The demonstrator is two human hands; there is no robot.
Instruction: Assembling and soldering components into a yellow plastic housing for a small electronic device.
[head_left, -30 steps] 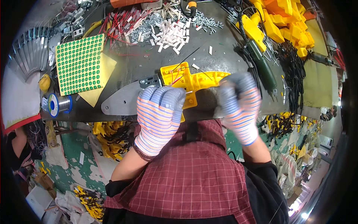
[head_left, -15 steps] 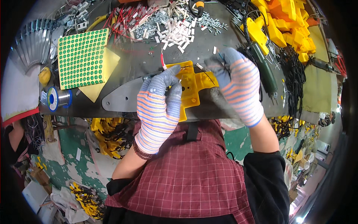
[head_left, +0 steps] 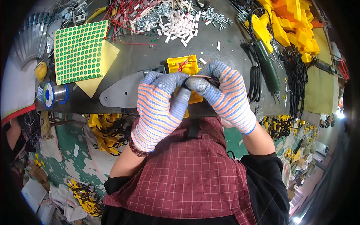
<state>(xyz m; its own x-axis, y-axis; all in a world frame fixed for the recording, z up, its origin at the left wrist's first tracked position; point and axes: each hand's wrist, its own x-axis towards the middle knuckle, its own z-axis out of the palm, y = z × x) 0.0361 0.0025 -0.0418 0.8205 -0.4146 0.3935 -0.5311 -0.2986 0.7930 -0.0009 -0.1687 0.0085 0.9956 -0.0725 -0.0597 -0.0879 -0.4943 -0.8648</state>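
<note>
My left hand (head_left: 159, 97), in a striped knit glove with grey fingertips, is closed in a pinch; what it grips is hidden by the fingers. Touching it at the fingertips, my right hand (head_left: 227, 92) wears a matching glove and pinches a thin wire (head_left: 203, 76). Both hands are over a yellow plastic housing (head_left: 190, 64), whose middle they cover. Short red wires (head_left: 182, 66) stand up from the housing's far part. A flat grey metal plate (head_left: 122, 93) with holes lies to the left, its narrow end reaching the housing.
Far on the bench lie white sleeves (head_left: 180, 24), screws (head_left: 215, 17) and red wires (head_left: 125, 13). At left are a green-dotted sticker sheet (head_left: 80, 52) and a solder spool (head_left: 54, 93). A dark green power tool (head_left: 267, 65), black cables (head_left: 296, 71) and yellow housings (head_left: 296, 26) crowd the right.
My right hand has come left and down to meet my left hand above the housing. The dark wire that looped between the hands is now mostly hidden.
</note>
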